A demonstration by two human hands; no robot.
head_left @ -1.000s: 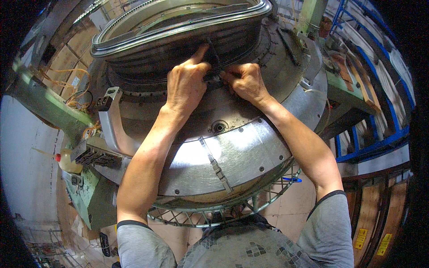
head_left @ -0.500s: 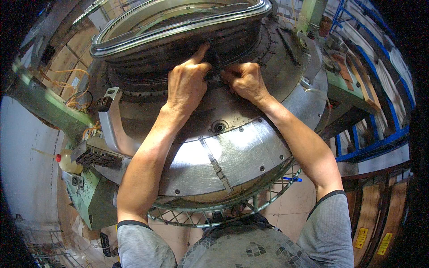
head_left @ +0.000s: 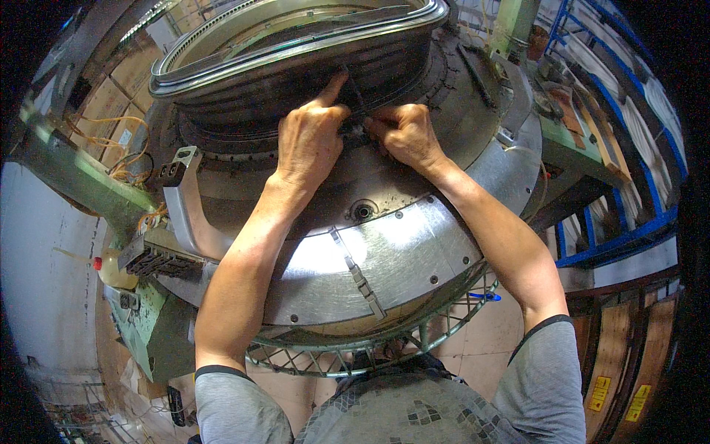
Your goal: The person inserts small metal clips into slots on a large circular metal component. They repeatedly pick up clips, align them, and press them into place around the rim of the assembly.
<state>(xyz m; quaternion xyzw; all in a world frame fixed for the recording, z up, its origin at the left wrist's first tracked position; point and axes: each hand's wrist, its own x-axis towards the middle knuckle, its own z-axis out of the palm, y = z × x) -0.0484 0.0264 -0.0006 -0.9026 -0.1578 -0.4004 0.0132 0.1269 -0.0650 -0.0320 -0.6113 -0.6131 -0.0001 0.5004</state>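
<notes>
A large round machine with a dark, ribbed drum (head_left: 259,111) stands before me; it looks like a circular knitting machine. My left hand (head_left: 310,137) is at the drum's near side. Its index finger stretches up against the wall beside a thin dark strip (head_left: 355,85), while its other fingers curl. Close by on the right, my right hand (head_left: 410,137) is closed, thumb and index finger together at the drum's foot. Whatever sits between those fingertips is hidden. Below both hands lies a shiny metal ring plate (head_left: 399,255) with a round hole fitting (head_left: 363,211).
A bent metal bracket (head_left: 188,200) rises on the left, near a bottle with a red cap (head_left: 115,266). Green machine arms (head_left: 96,177) flank the plate. A blue rack (head_left: 621,244) with pale rolls stands right. Green lattice (head_left: 347,362) runs under the plate's front edge.
</notes>
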